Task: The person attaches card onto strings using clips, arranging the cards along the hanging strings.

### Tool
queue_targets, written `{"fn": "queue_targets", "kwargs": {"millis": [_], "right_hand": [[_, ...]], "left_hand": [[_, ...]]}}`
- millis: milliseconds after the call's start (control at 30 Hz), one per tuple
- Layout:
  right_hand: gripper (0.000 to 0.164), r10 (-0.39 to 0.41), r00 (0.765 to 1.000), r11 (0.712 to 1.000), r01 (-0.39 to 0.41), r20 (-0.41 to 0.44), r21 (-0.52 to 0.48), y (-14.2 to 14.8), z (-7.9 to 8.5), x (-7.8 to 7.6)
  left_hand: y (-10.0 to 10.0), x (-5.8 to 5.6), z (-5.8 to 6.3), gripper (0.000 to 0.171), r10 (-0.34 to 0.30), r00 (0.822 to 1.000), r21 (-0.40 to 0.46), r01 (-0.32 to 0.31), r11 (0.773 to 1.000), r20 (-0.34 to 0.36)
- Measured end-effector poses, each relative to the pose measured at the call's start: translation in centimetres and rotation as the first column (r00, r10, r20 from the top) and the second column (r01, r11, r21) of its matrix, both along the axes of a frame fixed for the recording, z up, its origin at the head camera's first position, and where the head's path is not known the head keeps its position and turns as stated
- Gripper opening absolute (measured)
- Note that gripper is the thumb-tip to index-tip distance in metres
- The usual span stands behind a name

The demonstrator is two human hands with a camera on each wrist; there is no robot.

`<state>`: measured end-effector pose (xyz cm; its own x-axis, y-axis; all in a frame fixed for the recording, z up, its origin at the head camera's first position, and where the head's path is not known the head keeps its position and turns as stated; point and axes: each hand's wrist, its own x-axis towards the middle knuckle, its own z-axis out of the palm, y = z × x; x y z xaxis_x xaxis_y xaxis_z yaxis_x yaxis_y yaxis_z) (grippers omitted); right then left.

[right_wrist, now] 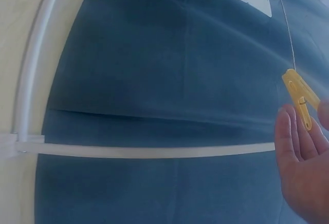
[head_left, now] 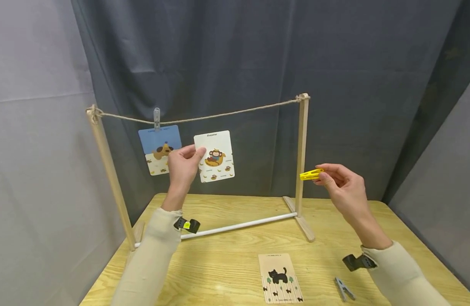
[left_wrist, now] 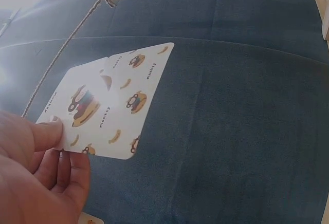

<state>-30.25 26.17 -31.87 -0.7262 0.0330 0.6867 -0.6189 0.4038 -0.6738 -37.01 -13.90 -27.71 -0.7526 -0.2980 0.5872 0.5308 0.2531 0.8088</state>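
Note:
My left hand (head_left: 184, 168) pinches a white monkey card (head_left: 215, 158) by its left edge, thumb in front and fingers behind. The card's top edge hangs just under the rope (head_left: 235, 113). In the left wrist view the same card (left_wrist: 110, 100) spreads away from the thumb. Out to the right, my right hand (head_left: 343, 187) holds a yellow clothespin (head_left: 311, 174) between thumb and fingers, near the right post. The right wrist view shows this clothespin (right_wrist: 299, 98) with its tip pointing away from the hand. A blue dog card (head_left: 160, 138) hangs from the rope under a grey clothespin (head_left: 156, 118).
Two wooden posts, left (head_left: 111, 174) and right (head_left: 302, 157), carry the rope, with a white bar (head_left: 238, 226) joining them low down. On the wooden table (head_left: 219, 267) lie a black cat card (head_left: 280, 278) and a grey clothespin (head_left: 344, 290).

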Motion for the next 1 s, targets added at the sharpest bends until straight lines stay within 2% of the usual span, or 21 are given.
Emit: {"fn": "queue_targets", "kwargs": {"millis": [267, 700, 1000], "right_hand": [[0.024, -0.001, 0.999, 1.0, 0.002, -0.034, 0.018, -1.2, 2.1, -0.6], [0.024, 0.035, 0.994, 0.999, -0.032, -0.105, 0.029, -3.1, 6.4, -1.8], [0.022, 0.064, 0.991, 0.996, -0.057, -0.121, 0.064, -5.1, 9.5, -2.8]], "left_hand": [[0.2, -0.2, -0.1, 0.029, -0.014, 1.0, -0.012, 0.014, 1.0, 0.001], [0.2, 0.0, 0.5, 0.031, 0.007, 1.0, -0.011, -0.007, 1.0, 0.029], [0.2, -0.2, 0.7, 0.03, 0.017, 0.999, -0.003, -0.017, 1.0, 0.04]]}}
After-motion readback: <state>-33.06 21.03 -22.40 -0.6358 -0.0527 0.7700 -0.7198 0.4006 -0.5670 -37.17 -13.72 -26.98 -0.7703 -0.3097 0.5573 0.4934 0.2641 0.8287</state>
